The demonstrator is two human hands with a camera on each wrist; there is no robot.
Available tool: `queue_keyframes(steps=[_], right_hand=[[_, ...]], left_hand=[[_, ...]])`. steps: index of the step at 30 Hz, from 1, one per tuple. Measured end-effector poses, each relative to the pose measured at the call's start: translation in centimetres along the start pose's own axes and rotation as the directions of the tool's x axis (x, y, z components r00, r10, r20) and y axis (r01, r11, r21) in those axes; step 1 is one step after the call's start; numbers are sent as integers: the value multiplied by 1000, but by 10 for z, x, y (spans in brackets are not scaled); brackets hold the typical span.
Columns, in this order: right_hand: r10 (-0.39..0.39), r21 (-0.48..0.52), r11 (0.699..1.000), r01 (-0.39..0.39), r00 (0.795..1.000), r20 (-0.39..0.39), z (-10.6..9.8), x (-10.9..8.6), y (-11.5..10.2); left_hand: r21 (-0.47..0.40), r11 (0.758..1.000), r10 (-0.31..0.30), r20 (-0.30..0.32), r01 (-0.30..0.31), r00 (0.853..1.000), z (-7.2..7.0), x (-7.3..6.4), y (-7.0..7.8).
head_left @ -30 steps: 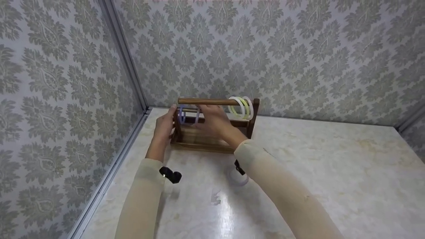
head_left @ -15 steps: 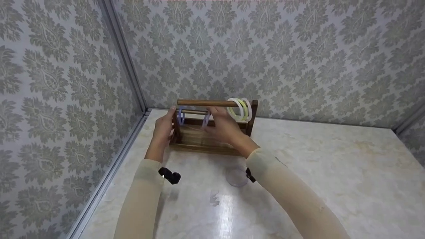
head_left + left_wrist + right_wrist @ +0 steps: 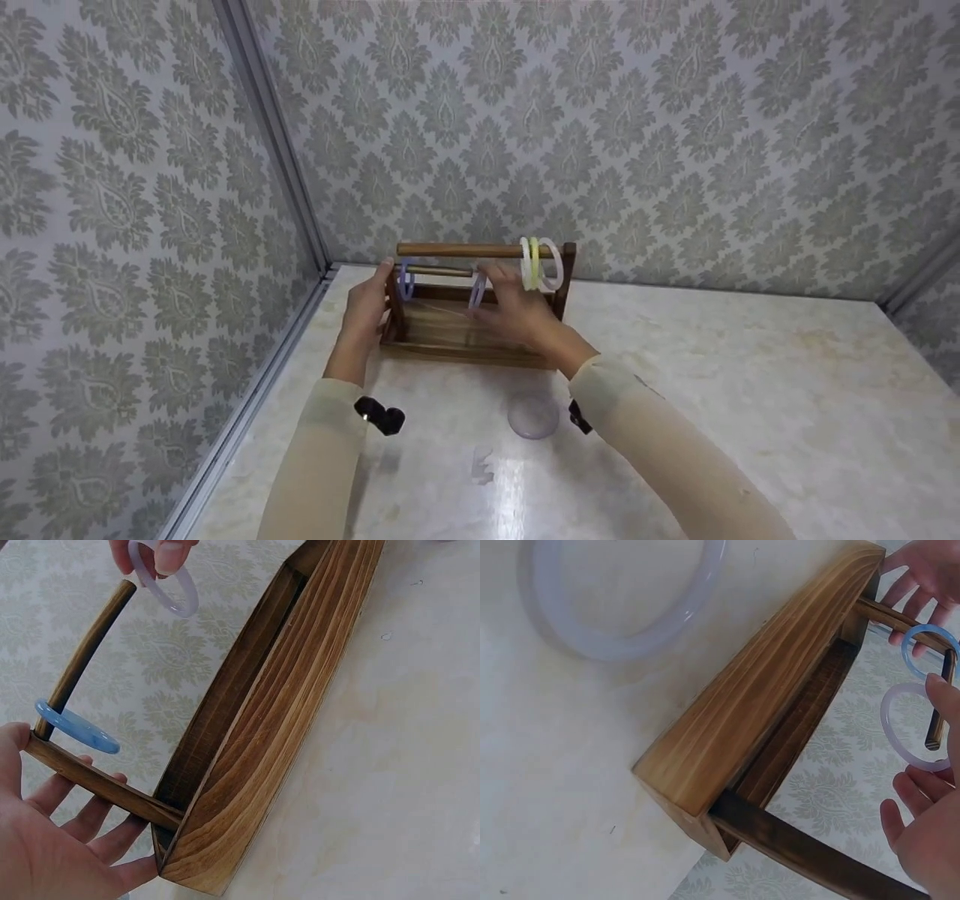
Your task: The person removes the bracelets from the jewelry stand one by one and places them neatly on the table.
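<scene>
A lilac bracelet (image 3: 478, 290) is pinched by the right hand (image 3: 519, 307) near the lower rod (image 3: 441, 271); the left post (image 3: 105, 783) is touched by the left hand (image 3: 364, 307), fingers apart.

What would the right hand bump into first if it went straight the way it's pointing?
Probably the free end of the lower wooden rod, which shows close to the right hand and the lilac bangle it pinches. Depth is unclear, so the bangle might slip around it first.
</scene>
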State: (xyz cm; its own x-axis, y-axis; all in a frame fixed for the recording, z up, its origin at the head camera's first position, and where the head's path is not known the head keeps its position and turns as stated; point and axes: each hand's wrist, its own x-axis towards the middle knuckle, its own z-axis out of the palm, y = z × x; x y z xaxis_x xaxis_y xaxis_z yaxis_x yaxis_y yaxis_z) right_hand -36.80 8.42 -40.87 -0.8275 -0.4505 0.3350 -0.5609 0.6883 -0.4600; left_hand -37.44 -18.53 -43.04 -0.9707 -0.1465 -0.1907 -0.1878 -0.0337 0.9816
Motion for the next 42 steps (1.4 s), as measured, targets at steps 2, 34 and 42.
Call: queue_keyframes(steps=[2,34,42], right_hand=[[-15,10,1000,14,1000,9,1,-7,2],[-165,89,984,155,980,110,-43,-128,20],[-83,156,985,76,996,40,-53,-151,38]], left_hand=[[-3,1000,-1,3,1,1000,0,-2,-4],[11,999,-35,-6,35,999,1,-5,-8],[23,999,-34,8,34,999,0,-3,3]])
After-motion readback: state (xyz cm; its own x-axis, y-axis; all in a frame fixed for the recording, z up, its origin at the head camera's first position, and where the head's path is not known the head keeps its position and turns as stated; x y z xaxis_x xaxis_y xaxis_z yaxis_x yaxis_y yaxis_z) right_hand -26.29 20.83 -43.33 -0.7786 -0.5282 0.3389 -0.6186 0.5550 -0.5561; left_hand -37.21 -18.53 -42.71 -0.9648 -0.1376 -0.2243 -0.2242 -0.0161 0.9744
